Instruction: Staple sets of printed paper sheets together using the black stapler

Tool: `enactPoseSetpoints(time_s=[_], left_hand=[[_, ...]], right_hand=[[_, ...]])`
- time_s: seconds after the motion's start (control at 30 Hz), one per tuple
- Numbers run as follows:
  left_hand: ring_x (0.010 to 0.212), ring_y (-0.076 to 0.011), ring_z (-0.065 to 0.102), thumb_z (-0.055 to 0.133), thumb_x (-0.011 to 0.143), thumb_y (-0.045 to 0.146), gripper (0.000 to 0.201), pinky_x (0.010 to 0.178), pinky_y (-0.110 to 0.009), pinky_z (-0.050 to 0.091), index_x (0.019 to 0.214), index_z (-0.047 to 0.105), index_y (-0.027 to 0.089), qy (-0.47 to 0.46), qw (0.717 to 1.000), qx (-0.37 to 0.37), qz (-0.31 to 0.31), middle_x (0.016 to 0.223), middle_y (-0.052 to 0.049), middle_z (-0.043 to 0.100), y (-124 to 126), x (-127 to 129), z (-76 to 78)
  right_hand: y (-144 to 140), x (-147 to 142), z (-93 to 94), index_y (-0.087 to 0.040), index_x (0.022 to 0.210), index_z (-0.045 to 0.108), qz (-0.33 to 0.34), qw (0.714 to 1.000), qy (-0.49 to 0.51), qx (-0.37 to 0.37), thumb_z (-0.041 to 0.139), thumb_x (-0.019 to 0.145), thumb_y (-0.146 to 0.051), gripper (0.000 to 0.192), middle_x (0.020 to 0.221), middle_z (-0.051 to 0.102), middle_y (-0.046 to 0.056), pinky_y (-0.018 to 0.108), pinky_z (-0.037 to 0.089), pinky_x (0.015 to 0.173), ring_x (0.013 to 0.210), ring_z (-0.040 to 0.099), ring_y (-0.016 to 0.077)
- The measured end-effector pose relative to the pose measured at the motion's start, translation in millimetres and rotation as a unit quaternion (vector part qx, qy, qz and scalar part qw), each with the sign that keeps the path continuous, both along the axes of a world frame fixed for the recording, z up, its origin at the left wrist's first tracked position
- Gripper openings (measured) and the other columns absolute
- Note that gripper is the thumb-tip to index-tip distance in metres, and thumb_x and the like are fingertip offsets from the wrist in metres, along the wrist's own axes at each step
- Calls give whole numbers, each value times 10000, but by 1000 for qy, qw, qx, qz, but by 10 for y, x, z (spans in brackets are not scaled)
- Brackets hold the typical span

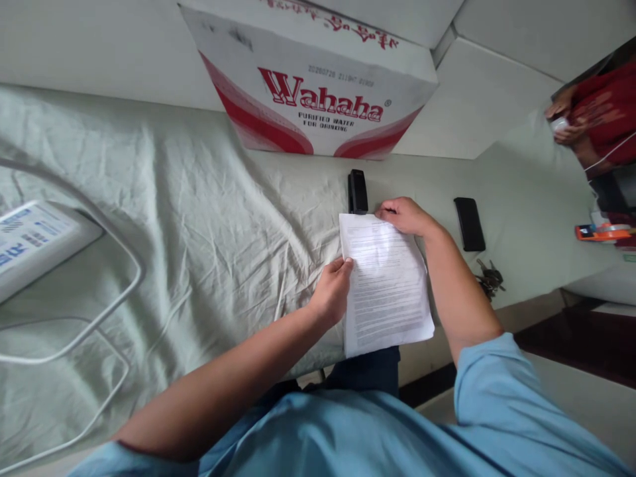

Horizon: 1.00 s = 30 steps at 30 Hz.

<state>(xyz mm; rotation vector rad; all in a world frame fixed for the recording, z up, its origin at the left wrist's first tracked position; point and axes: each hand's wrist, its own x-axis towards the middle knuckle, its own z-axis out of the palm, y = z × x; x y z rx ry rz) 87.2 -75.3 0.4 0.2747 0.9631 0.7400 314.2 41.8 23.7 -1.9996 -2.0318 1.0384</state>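
white paper sheets (387,285), printed with close lines, are between the two hands, near the front edge of the cloth-covered table (223,265). the left hand (332,288) grasps their left side, with the thumb on top. the right hand (405,215) has curled fingers at the top edge, toward the right corner — whether it pinches the sheets or only touches them, i cannot tell. just beyond the top left corner is a black stapler (358,192) (if it touches the paper is not clear). i judge that the sheets are light and flexible, easy to crease, and may slide one over another. so it seems best to hold them by the edges, thumb above and fingers below — firmly, but without bending.
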Motion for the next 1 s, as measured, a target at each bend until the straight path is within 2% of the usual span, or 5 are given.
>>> enactPoseSetpoints(time_s=[0.23, 0.43, 0.63, 0.83, 1.0], left_hand=[[964, -306, 759, 735, 859, 351, 177, 858, -401, 588, 838, 692, 181, 19, 999, -16, -22, 775, -83, 742, 112, 23, 51], [953, -305, 754, 743, 844, 346, 181, 865, -411, 586, 842, 689, 173, 18, 999, -13, -35, 776, -81, 734, 123, -5, 38], [912, -282, 752, 736, 845, 334, 169, 824, -381, 584, 818, 669, 181, 32, 999, -9, -40, 762, -75, 725, 90, -44, 26], [870, -266, 739, 730, 852, 319, 159, 811, -369, 558, 818, 669, 177, 39, 998, -23, -37, 734, -62, 703, 31, -79, -22], [797, -259, 719, 784, 801, 355, 217, 772, -366, 531, 786, 670, 171, 43, 998, -38, -40, 738, -68, 703, -25, -117, -7]], right_hand=[[48, 14, 35, -203, 793, 703, -18, 999, -40, 28, 598, 930, -391, 255, 695, 633, 1, 317, 394, 699, 686, 535, 167], [432, -255, -16, -197, 1122, 745, -10, 985, -41, 168, 450, 1058, -530, 450, 1149, 765, 124, 399, 481, 1028, 1113, 677, 273], [712, -676, -253, -155, 1579, 469, -42, 990, -87, 102, 391, 1064, -613, 694, 1674, 451, 181, 553, 314, 1278, 1559, 392, 372], [522, -817, -285, -174, 1613, 414, -47, 990, -105, 81, 403, 1048, -564, 687, 1717, 389, 184, 667, 279, 1281, 1602, 321, 399], [513, -792, -254, -182, 1614, 404, -29, 990, -122, 58, 420, 1043, -528, 668, 1736, 358, 171, 662, 302, 1283, 1615, 307, 384]])
